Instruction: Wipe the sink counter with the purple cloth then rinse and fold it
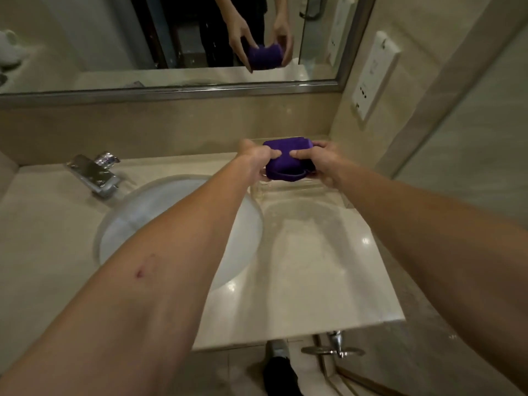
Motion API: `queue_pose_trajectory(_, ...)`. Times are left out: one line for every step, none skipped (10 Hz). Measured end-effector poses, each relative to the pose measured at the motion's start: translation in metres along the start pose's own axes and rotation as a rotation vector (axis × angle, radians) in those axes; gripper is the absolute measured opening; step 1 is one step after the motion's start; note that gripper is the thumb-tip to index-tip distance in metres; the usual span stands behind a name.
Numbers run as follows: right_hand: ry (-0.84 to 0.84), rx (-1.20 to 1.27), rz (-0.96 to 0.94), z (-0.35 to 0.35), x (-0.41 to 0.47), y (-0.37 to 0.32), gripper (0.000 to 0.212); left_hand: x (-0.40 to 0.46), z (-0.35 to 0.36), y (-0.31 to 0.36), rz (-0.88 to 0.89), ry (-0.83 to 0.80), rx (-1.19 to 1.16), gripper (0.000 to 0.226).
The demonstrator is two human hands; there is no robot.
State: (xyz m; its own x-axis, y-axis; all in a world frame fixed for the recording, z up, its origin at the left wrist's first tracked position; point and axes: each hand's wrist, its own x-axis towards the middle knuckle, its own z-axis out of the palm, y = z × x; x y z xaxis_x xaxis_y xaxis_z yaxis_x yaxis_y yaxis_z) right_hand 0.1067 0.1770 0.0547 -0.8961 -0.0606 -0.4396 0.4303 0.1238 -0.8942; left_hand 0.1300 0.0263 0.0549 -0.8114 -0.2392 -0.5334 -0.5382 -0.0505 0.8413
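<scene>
Both hands are holding the small purple cloth (287,158), bunched into a compact folded wad, above the far right corner of the glossy beige stone sink counter (300,281). Left hand (257,160) is pinching the near-left edge, thumb on top; right hand (320,161) is gripping the right side, thumb pressing the top layer, fingers curling beneath. The cloth is hanging just over a clear glass or plastic tray (300,192) at the counter's back; whether it is touching the tray cannot be told.

The counter surface right of the oval white undermount basin (160,221) is showing wet streaks and sheen, so the wiping is probably done. The chrome lever faucet (97,174) is showing no water running. The cloth is already looking folded into a thick packet, so the task is likely at its closing stage: finishing the fold and setting it down. Whether rinsing took place cannot be confirmed.

The mirror (171,38) is reflecting both hands on the cloth.
</scene>
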Motion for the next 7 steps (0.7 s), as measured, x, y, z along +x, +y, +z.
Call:
queue_pose_trajectory(0.002,-0.032,0.024,0.003,0.055,0.002,0.046,0.053,0.011,-0.001,-0.022,0.043,-0.007,0.037)
queue_pose_trajectory(0.023,-0.070,0.029,0.005,0.105,0.010,0.047,0.101,0.024,-0.006,-0.054,0.052,-0.011,0.040)
queue_pose_trajectory(0.027,-0.117,0.062,0.006,0.137,0.010,0.042,0.126,0.031,-0.002,-0.078,0.081,0.022,0.039)
queue_pose_trajectory(0.023,-0.157,0.114,0.003,0.154,0.014,0.027,0.139,0.037,-0.005,-0.095,0.088,0.048,0.036)
queue_pose_trajectory(0.052,-0.181,0.136,0.005,0.165,0.019,0.037,0.151,0.039,-0.009,-0.061,0.123,0.085,0.040)
queue_pose_trajectory(0.091,-0.365,0.152,0.010,0.171,0.022,0.055,0.152,0.035,-0.009,-0.082,0.133,0.188,0.050)
queue_pose_trajectory(0.170,-0.413,0.136,0.013,0.172,0.018,0.067,0.143,0.038,-0.006,-0.050,0.196,0.288,0.055)
